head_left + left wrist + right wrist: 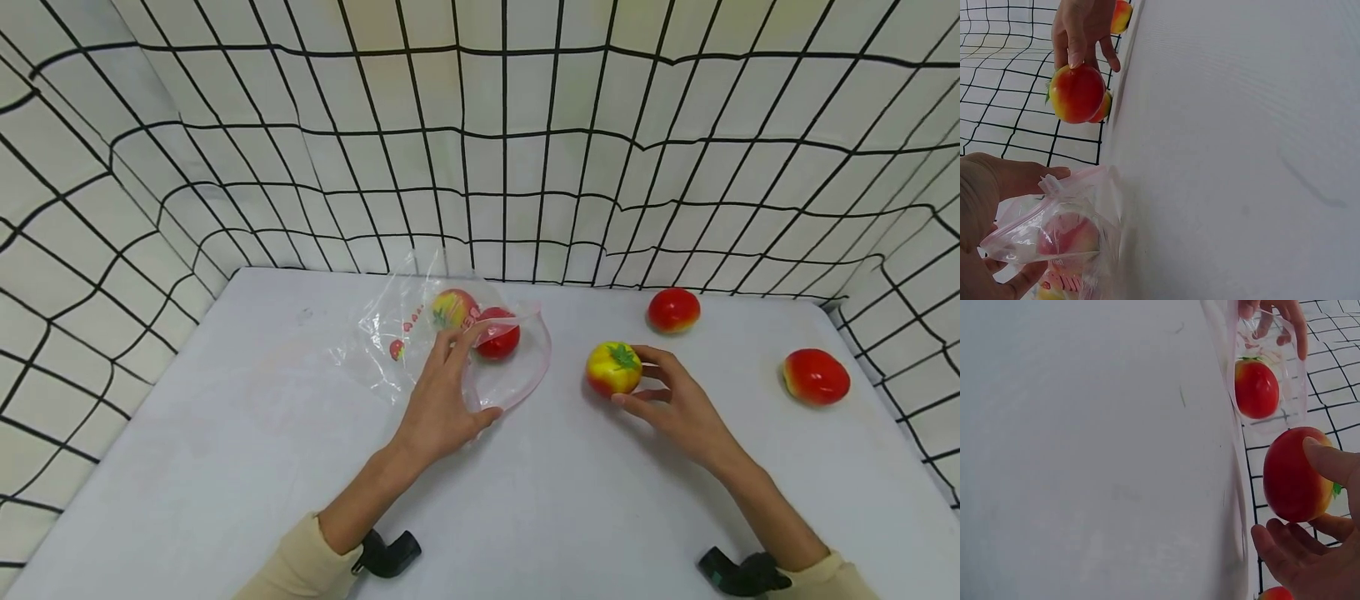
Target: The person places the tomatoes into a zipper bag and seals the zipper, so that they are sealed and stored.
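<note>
One toy fruit is in the right hand, just right of the clear bag. From these views, I can't tell if it touches the white table. Thumb and fingers pinch its side, maybe so it won't roll, and the side near the bag is free. Its green leaf points up. It looks like a squashed ball, so its long way lies flat.

The left hand holds the bag, thumb and fingers wide apart and bent round its mouth, likely because floppy plastic would fall shut. The mouth faces the right hand. Inside sit a red fruit and a yellowish fruit. Two loose fruits lie farther right. Behind hangs a black net.
</note>
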### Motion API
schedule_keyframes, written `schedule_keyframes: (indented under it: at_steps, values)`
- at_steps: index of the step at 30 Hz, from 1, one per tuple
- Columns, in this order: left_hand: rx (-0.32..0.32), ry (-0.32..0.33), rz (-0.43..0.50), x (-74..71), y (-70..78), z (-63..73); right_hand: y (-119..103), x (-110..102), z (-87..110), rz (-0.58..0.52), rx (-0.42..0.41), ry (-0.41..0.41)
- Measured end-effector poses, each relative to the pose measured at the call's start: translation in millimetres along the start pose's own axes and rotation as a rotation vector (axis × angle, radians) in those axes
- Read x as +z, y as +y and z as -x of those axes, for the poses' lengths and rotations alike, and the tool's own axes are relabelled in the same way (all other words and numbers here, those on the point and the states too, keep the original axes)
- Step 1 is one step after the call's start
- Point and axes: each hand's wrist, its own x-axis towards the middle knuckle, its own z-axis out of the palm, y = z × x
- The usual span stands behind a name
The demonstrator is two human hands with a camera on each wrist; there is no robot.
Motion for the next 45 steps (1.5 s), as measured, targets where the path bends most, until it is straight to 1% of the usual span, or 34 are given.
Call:
schedule_keyframes:
  at_steps: [5,14,28,36,45]
  values:
    - [0.0,-0.002,-0.001,0.5,0.1,-0.6,-4,6,-2.4,-0.004,-0.027,0.012]
    - [-0.004,-0.005,-0.007,0.8,-0.4,-0.8,-8,16,-7.3,-0.04,-0.021,-0.007]
    - [0.001,-0.005,-0.015,0.6,0.4,-0.2,-14,25,-13.7,-0.021,-0.036,-0.007]
    - [-0.012,-0.001,-0.023,-2.2,-0.5,2.5,-16,32,-17.6,-0.032,-0.043,-0.017]
    - [0.004,-0.002,-0.009,0.2,-0.4,0.8,-20,38,-22.6,-0.04,-0.051,-0.009]
